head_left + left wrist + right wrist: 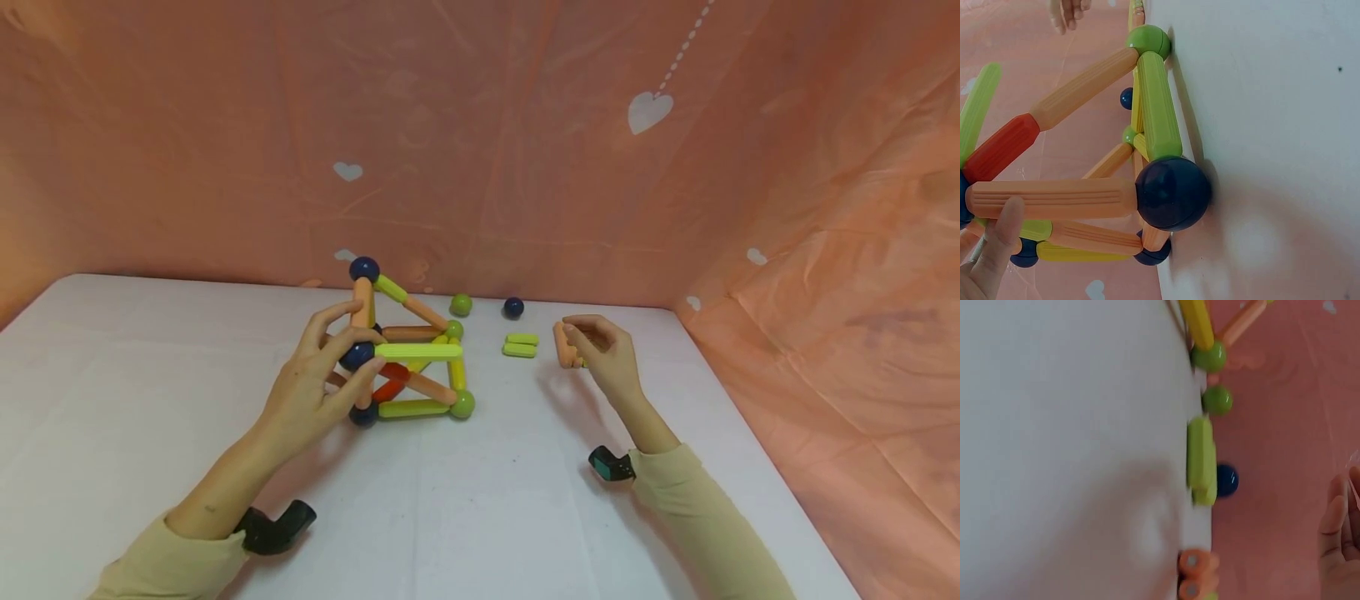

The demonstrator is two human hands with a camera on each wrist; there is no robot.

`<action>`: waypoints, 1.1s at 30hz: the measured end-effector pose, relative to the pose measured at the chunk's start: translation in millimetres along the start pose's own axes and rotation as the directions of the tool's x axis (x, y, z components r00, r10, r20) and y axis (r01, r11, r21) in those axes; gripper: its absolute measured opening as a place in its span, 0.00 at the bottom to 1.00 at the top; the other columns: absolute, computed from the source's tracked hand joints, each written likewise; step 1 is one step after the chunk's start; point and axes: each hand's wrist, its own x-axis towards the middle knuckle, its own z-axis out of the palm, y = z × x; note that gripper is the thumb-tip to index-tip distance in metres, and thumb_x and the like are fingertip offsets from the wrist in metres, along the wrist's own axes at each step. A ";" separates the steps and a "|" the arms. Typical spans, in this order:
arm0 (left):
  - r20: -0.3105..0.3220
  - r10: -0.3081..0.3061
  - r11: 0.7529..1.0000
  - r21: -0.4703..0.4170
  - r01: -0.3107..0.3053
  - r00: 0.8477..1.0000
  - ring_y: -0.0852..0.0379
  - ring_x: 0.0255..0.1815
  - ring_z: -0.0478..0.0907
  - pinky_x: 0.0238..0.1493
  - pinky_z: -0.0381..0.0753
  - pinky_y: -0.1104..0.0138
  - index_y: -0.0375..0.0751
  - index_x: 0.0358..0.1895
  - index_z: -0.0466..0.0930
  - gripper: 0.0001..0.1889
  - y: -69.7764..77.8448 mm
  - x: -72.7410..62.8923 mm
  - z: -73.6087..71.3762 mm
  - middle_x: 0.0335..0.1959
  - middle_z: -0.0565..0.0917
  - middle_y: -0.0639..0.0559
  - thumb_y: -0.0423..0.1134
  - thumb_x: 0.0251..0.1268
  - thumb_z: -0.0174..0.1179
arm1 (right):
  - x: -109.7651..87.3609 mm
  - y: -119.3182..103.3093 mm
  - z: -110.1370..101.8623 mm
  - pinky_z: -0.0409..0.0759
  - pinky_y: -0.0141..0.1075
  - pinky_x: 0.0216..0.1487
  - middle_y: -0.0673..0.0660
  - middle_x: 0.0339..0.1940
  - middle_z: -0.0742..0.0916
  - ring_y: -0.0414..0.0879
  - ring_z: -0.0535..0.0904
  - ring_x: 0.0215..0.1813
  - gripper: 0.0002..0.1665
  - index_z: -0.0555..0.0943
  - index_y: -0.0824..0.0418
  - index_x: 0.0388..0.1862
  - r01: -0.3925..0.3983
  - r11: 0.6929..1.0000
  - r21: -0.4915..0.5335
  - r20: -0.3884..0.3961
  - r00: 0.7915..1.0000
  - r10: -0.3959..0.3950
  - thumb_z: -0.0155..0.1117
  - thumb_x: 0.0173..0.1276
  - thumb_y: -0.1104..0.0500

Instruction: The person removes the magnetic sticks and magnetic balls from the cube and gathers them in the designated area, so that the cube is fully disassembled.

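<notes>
Where my left hand point(318, 379) grips: thumb and fingers round a blue ball point(357, 357) of the stick frame point(416, 408); frame stands on table point(487, 500), mostly rightward.
Right hand point(611, 358): loosely bent, nothing visible in it, near orange sticks point(564, 346).
Hidden: some sticks, partly behind my fingers.
Textures: glossy balls point(1172, 194), ridged bars point(1054, 199).
</notes>
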 end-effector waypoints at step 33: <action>0.006 -0.031 0.999 -0.019 0.031 0.999 0.57 0.29 0.78 0.30 0.81 0.71 0.44 0.50 0.79 0.12 -1.8 -0.7 -0.2 0.70 0.61 0.44 0.38 0.66 0.61 | -24.7 -67.3 91.2 0.84 0.38 0.45 0.69 0.48 0.83 0.49 0.83 0.42 0.18 0.78 0.73 0.52 0.041 0.949 0.313 0.427 0.887 -0.179 0.64 0.66 0.64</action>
